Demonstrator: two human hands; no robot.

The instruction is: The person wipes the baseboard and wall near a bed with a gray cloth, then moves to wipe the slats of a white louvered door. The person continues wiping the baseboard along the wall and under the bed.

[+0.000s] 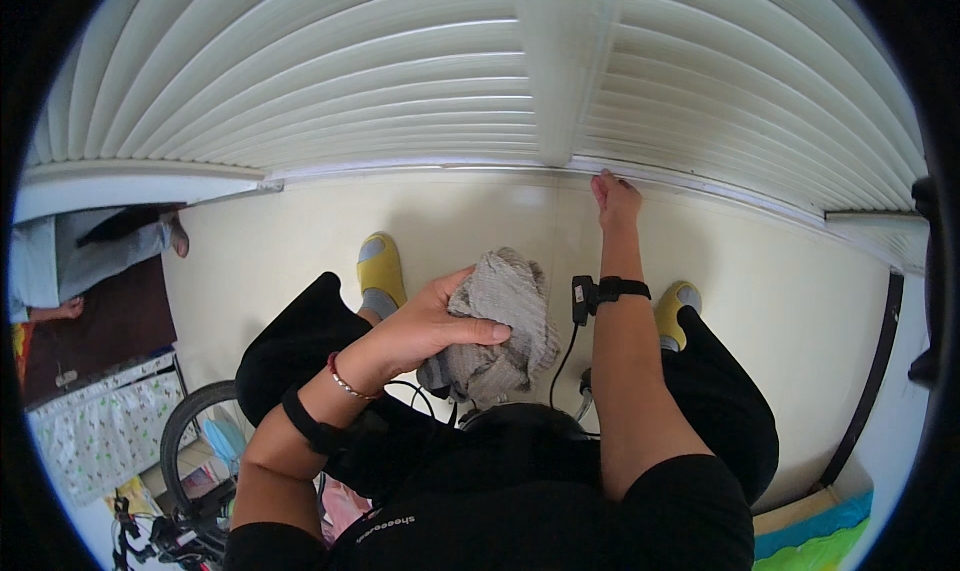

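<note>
My left hand [442, 316] grips a crumpled grey textured cloth [499, 331], with its thumb pressed on top. It is held above the floor between my knees. Farther forward, my right hand [619, 196] reaches down to the floor track [675, 181] at the foot of white louvered sliding doors [559, 68]. Its fingers are curled at the track, and whether they pinch anything is hidden. A black band with a small cabled device [589, 299] is strapped to my right forearm.
Cream floor tiles [480, 203] lie under my yellow slippers [380, 263]. At left are another person's leg [112, 256] and hand [69, 310] beside a dark brown panel [105, 331], plus a bicycle wheel [174, 436]. Blue and green material [817, 533] lies at lower right.
</note>
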